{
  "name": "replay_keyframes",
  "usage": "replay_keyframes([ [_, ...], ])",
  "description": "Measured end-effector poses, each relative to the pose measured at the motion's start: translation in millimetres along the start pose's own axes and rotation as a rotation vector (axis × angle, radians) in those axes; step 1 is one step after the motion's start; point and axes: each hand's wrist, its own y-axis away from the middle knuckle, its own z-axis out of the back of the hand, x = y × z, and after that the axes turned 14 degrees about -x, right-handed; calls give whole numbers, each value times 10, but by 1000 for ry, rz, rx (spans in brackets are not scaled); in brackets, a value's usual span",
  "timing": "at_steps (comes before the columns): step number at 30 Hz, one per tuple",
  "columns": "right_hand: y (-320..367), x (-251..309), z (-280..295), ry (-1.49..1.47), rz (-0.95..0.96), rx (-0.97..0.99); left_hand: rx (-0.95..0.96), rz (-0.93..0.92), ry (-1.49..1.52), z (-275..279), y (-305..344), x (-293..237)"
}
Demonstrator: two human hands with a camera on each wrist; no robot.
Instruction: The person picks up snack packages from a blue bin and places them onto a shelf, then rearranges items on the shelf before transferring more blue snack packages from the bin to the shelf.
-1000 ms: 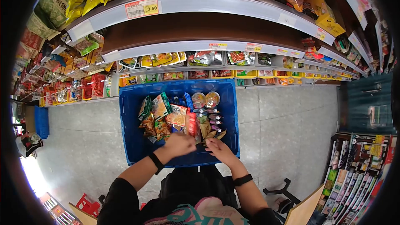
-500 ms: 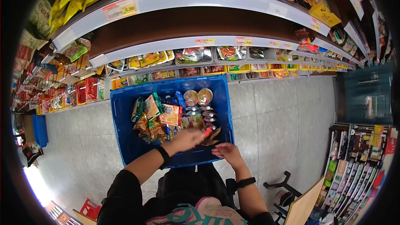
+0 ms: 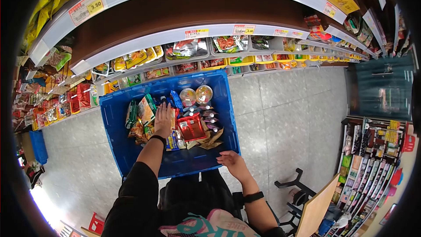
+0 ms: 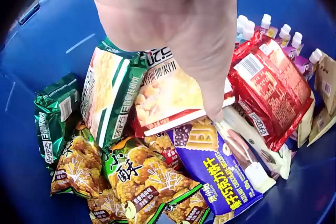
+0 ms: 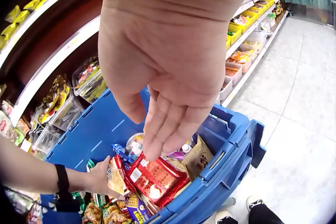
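Note:
Inside the blue crate, my left hand reaches over the packets with its fingers extended. In the left wrist view, that hand covers part of a red-and-white cracker packet; whether it grips the packet is hard to tell. A shiny red packet lies flat to its right, on pouches and tan packets. My right hand hovers by the crate's near right edge, holding nothing, its fingers relaxed. Green packets, brown snack bags and a purple biscuit packet lie below the left hand.
Store shelves with trays of packaged food run behind the crate. Grey tiled floor extends to its right. A stand with a wooden board is at the lower right, and a blue bin at the left.
The left hand has let go of the red packet, which now lies on the right side of the contents, and has moved left and away from me. The head view has shifted, putting the crate further left.

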Motion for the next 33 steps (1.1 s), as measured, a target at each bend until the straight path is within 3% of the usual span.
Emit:
replay_keyframes([
  [3, 15, 17, 30, 57, 27, -6, -376, -87, -261, -533, -34, 99],
  [4, 12, -6, 35, 60, 23, -4, -372, -83, -259, -353, -20, 70],
  [6, -12, -49, 23, 71, 25, -13, -65, -65, -47, -9, 5, 70],
  [8, -44, -85, -10, 74, 37, -6, -132, -86, -63, 5, 38, 129],
  [14, -133, 50, -165, 179, 160, 42, -162, -16, 395, 632, 271, -56],
  [16, -123, 142, -281, 180, 151, 68, -166, -141, 517, 831, 399, -225],
  [17, -110, 184, -352, 230, 244, 21, -260, -265, 668, 908, 469, -351],
  [20, -138, 205, -440, 276, 379, -44, -125, -486, 783, 1122, 672, -721],
  [22, -69, 482, -421, 535, 278, -44, -18, -535, 865, 1201, 754, -921],
  [25, -197, 100, -214, 490, 288, -138, -40, -526, 1003, 1140, 690, -960],
  [26, -216, 41, -140, 461, 266, -180, -59, -488, 993, 964, 632, -925],
  [28, -140, 88, -42, 420, 248, -209, -92, -183, 1018, 510, 538, -831],
  [30, -85, 189, 48, 359, 173, -233, -63, 173, 846, -4, 412, -608],
  [32, -71, 162, 122, 348, 188, -241, 99, 358, 391, -314, 305, -473],
  [33, -43, 187, 143, 322, 154, -245, 42, 443, 487, -778, 275, -348],
])
